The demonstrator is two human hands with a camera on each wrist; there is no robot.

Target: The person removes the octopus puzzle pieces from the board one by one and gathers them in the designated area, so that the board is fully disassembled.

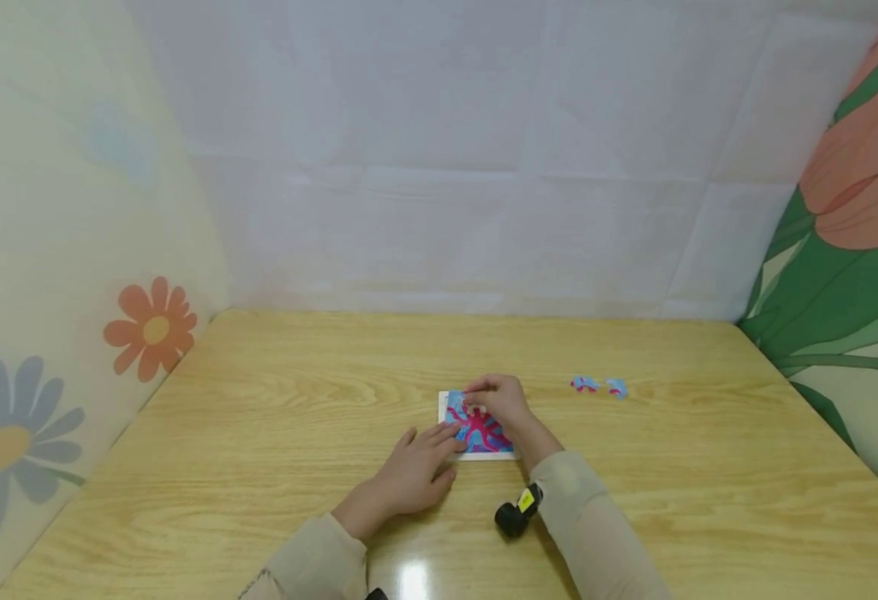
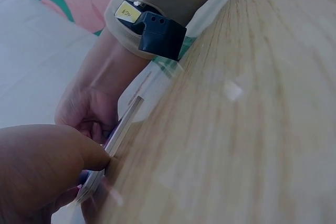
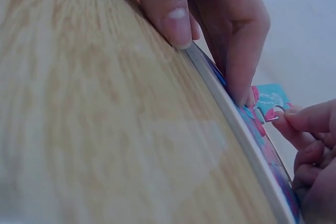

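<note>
A jigsaw puzzle in a white-edged tray (image 1: 480, 457) lies on the table, its picture a pink octopus-like shape on blue. My left hand (image 1: 415, 472) rests on its lower left part, fingers stretched over the picture; in the right wrist view the left thumb (image 3: 177, 27) sits at the tray's edge. Over the top of the picture, my right hand (image 1: 505, 403) pinches a blue and pink puzzle piece (image 3: 271, 96) between thumb and fingertips. That piece tilts up from the picture beside a pale gap in the upper middle.
Two loose puzzle pieces, one (image 1: 584, 383) blue and pink and another (image 1: 616, 388) mostly blue, lie to the right of the tray on the wooden table (image 1: 296, 383). A white cloth (image 1: 439, 208) hangs behind. A black wrist camera (image 1: 516, 515) sits at the right sleeve.
</note>
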